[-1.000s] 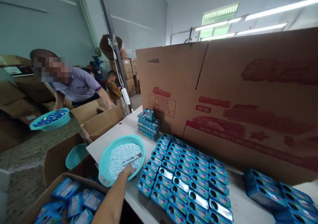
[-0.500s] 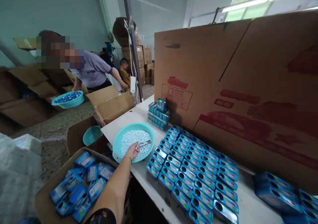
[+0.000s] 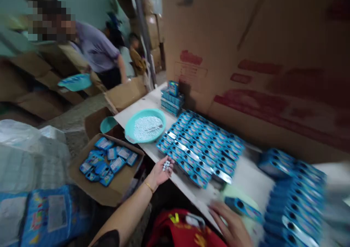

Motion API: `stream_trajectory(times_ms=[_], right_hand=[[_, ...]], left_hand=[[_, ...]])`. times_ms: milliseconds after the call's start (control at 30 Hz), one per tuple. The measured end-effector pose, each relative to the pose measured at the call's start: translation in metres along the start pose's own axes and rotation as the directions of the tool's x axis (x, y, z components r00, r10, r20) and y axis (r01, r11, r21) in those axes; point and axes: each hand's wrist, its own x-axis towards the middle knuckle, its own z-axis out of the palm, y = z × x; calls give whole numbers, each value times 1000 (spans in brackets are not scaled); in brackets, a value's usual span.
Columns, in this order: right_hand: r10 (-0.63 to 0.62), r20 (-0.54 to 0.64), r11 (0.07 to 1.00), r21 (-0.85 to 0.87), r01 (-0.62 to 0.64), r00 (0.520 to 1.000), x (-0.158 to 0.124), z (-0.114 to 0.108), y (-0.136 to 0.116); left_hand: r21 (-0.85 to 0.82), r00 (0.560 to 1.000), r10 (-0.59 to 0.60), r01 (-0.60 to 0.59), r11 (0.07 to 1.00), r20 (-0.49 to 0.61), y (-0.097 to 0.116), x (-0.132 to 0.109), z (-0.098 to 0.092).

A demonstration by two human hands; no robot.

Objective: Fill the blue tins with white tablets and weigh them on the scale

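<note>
My left hand (image 3: 161,172), palm up and fingers curled, cups several small white pellets (image 3: 166,165) just off the table's front edge. Behind it, a turquoise basin (image 3: 129,131) holds a heap of the same pellets. Rows of blue tins with dark round openings (image 3: 197,145) stand right of the basin. My right hand (image 3: 232,223), blurred by motion, is low over the table edge with its fingers stretched and somewhat apart; I make out nothing in it. Close beside its fingertips a single blue tin (image 3: 243,207) lies on a pale green sheet (image 3: 237,192).
A cardboard box (image 3: 112,199) of blue packs stands left of the table. More tins (image 3: 298,199) are stacked at right. A large carton (image 3: 218,57) walls the table's back. Across the floor, a person (image 3: 95,50) bends near another basin (image 3: 75,83). Blue bags (image 3: 49,217) lie lower left.
My left hand has left the basin and come toward me with pellets in its palm. My right hand has come into view. The view has tilted down.
</note>
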Motion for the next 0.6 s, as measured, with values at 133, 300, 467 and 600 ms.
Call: stream_trajectory(times_ms=[133,300,467,600], right_hand=[[-206,229,977,110,185,951,13,22,-10],[-173,384,956,-155,248,907,-3,33,5],[-126,320,957,-209,200,939,-29,28,13],[-81,300,957,-244,158,951,-34,25,16]], left_hand=[[-61,971,-237,238,969,14,-100,-22,5],[59,921,-384,388,920,-68,-156,-27,11],[205,897,-428,442,873,-111,-174,-30,18],[235,892,-443,451,861,-90,-181,-29,21]])
